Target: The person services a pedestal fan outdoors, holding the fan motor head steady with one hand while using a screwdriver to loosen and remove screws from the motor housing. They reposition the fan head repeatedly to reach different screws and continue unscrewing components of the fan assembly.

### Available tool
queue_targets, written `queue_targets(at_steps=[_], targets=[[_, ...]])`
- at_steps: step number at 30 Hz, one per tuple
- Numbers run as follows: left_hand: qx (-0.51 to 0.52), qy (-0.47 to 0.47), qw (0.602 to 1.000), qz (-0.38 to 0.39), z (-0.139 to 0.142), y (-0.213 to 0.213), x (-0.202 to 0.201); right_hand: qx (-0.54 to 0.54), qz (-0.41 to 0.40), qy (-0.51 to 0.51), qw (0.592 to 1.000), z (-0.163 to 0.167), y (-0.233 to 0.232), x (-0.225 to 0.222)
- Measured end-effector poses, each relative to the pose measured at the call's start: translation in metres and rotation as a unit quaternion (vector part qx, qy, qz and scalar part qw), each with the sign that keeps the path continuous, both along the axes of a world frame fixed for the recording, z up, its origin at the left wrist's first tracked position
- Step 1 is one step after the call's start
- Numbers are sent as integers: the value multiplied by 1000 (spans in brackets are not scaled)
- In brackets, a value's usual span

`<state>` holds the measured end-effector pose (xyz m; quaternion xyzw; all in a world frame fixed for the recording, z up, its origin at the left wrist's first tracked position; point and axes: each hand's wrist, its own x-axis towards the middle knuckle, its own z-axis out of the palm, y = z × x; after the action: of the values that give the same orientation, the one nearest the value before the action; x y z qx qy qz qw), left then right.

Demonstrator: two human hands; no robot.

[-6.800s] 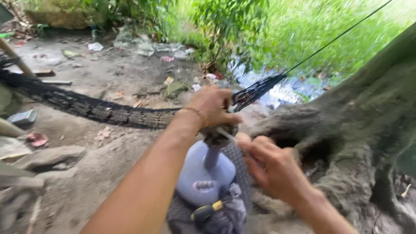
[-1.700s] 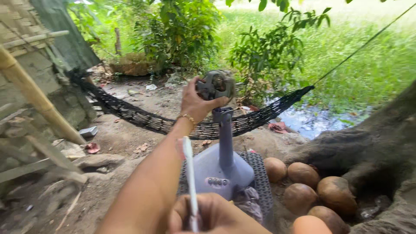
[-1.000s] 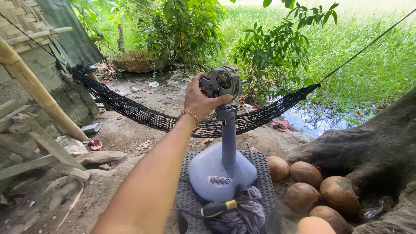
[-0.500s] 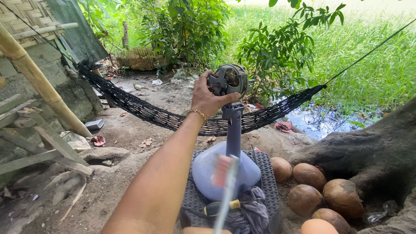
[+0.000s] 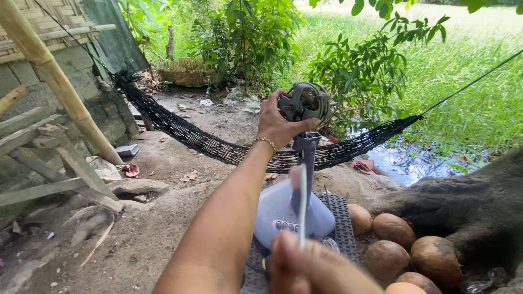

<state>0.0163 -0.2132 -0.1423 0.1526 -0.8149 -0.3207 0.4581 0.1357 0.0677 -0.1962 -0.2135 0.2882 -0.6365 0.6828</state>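
Two hands busy: left hand (image 5: 280,124) grips motor (image 5: 305,103), top-heavy, rigid; right hand (image 5: 316,267) pinches thin rod (image 5: 302,204), light

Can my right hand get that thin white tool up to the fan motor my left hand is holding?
Probably yes. The right hand holds the white tool upright just below the motor; only the fan's post stands alongside, and the left hand grips the motor's left side.

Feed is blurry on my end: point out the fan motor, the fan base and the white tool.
fan motor (image 5: 305,102), head view, on its round front face.
fan base (image 5: 283,209), head view, on the dome's left side.
white tool (image 5: 303,204), head view, mid-shaft.
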Motion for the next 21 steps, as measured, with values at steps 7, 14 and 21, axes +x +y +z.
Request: queue_targets(at_steps=[7,14,21], targets=[[-16,-9,1000,-5,11,7,10,33,-280,253,925,43,-16,-113],[35,-92,992,82,18,29,16,44,-398,677,617,73,-35,-181],[36,-69,994,72,13,23,15,93,-408,798,434,100,-55,-192]])
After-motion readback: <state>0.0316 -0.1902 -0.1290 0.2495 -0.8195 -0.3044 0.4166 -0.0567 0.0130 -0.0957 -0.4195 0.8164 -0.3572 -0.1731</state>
